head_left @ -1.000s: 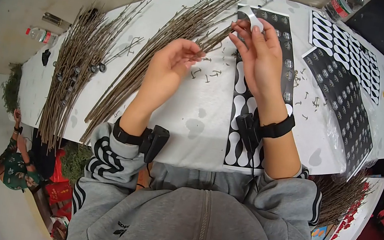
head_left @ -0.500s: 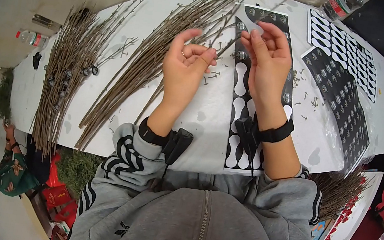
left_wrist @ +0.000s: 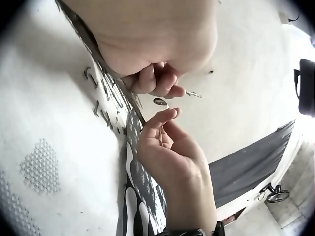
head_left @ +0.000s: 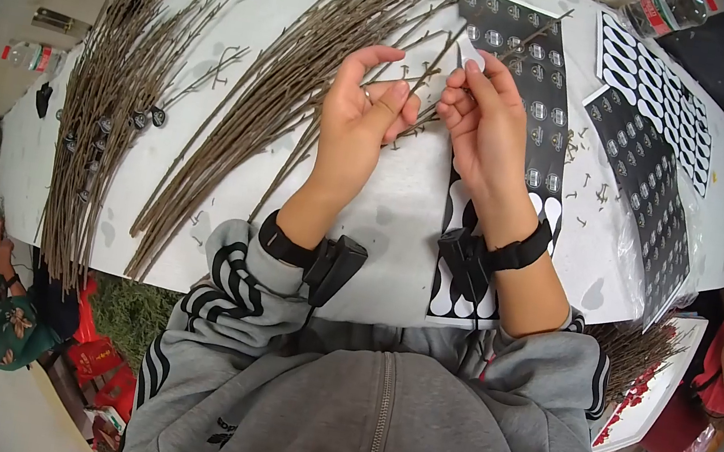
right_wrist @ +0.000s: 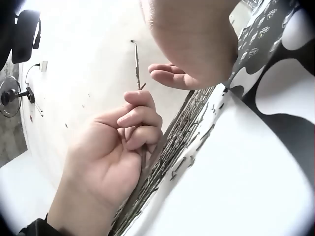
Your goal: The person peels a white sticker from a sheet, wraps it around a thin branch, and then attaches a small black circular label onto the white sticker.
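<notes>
In my left hand (head_left: 359, 126) I grip a thin bare twig (right_wrist: 137, 66), fingers curled round its stem; the tip sticks up above the fingers in the right wrist view. My right hand (head_left: 495, 134) pinches a small peeled label sticker (head_left: 471, 55) between thumb and forefinger, close beside the twig's upper part. The left wrist view shows the sticker's dark printed face (left_wrist: 160, 102) above the right fingertips. Beneath the right hand lies a black sticker sheet (head_left: 542, 103) with white backing shapes bared at its near end.
Bundles of bare twigs (head_left: 258, 105) lie left of the hands; another bundle (head_left: 104, 91) farther left carries black round tags (head_left: 100, 144). More sticker sheets (head_left: 641, 171) lie at right on clear plastic. Bottles (head_left: 660, 16) stand at the back. Two other people (head_left: 14, 332) are at the sides.
My left hand, at first apart from the right, has come up holding the twig. The right hand with the sticker has moved slightly down and turned, bringing sticker and twig together.
</notes>
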Demonstrator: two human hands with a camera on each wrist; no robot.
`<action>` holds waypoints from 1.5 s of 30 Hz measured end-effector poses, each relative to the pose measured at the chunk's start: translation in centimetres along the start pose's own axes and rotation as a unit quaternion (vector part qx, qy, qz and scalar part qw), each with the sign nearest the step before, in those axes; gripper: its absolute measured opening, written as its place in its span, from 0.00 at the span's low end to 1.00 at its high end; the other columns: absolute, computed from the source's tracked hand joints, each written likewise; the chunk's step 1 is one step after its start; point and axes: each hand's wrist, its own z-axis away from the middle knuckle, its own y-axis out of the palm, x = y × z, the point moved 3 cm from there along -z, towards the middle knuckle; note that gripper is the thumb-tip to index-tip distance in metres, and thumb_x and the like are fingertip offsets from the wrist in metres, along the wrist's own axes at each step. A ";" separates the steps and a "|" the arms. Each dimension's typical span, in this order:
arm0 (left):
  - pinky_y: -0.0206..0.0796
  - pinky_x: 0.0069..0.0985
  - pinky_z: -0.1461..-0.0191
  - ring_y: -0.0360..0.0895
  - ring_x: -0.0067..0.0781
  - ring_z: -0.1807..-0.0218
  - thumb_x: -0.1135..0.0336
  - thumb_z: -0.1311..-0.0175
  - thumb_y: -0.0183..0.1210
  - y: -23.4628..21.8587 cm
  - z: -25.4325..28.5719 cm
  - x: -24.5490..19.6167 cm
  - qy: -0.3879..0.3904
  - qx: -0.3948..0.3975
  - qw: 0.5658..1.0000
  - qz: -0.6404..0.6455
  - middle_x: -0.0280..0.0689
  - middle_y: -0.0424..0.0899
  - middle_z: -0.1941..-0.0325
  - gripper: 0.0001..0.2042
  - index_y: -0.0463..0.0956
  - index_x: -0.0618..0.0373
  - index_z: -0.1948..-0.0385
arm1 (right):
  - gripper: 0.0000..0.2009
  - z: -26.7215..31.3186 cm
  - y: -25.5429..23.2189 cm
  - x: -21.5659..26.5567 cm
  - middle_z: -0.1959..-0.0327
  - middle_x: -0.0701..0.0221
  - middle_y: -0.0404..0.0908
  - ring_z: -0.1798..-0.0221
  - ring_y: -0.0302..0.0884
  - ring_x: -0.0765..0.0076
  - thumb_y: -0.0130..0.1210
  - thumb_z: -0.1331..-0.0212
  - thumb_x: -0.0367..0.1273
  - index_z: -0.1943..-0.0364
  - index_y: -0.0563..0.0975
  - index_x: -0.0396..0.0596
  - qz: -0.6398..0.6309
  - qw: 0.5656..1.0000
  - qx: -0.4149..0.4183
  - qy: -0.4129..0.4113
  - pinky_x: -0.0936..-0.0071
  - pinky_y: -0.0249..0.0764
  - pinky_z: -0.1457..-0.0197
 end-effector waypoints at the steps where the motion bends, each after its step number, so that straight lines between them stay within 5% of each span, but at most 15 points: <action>1: 0.50 0.11 0.76 0.60 0.13 0.79 0.72 0.32 0.50 0.2 0.0 -0.1 -0.007 0.002 1.000 0.004 0.33 0.75 0.75 0.15 0.62 0.59 0.46 | 0.12 -0.3 -0.4 -0.2 0.67 0.66 0.78 0.70 0.76 0.75 0.49 0.35 0.28 0.50 0.68 0.40 -0.020 1.000 0.010 -0.001 0.79 0.76 0.67; 6: 0.53 0.11 0.75 0.61 0.13 0.79 0.74 0.33 0.50 -0.5 -0.2 0.3 -0.010 -0.002 1.000 0.028 0.35 0.77 0.75 0.15 0.61 0.60 0.47 | 0.12 0.2 0.9 0.6 0.72 0.71 0.76 0.72 0.72 0.80 0.50 0.36 0.27 0.50 0.71 0.40 0.047 0.994 0.101 0.002 0.82 0.71 0.66; 14: 0.52 0.11 0.77 0.61 0.13 0.79 0.73 0.34 0.51 -0.7 -0.2 0.3 -0.018 -0.039 0.998 0.055 0.35 0.77 0.75 0.15 0.61 0.62 0.48 | 0.11 0.4 1.0 0.0 0.76 0.74 0.75 0.72 0.71 0.82 0.51 0.38 0.25 0.53 0.72 0.39 0.113 0.984 0.136 -0.016 0.85 0.67 0.66; 35: 0.53 0.12 0.76 0.62 0.14 0.79 0.74 0.34 0.51 -0.9 -0.3 0.5 0.000 -0.032 0.997 0.069 0.36 0.78 0.73 0.11 0.62 0.61 0.52 | 0.09 0.5 1.2 -0.4 0.77 0.76 0.74 0.73 0.71 0.82 0.51 0.39 0.24 0.55 0.73 0.38 0.171 0.976 0.129 -0.038 0.85 0.65 0.69; 45: 0.52 0.12 0.79 0.66 0.15 0.79 0.64 0.30 0.51 -0.7 -0.3 0.5 -0.003 -0.085 0.995 0.048 0.35 0.77 0.73 0.10 0.65 0.59 0.57 | 0.08 0.5 1.1 -0.6 0.78 0.76 0.74 0.74 0.71 0.82 0.51 0.40 0.23 0.56 0.72 0.39 0.169 0.978 0.117 -0.047 0.85 0.64 0.69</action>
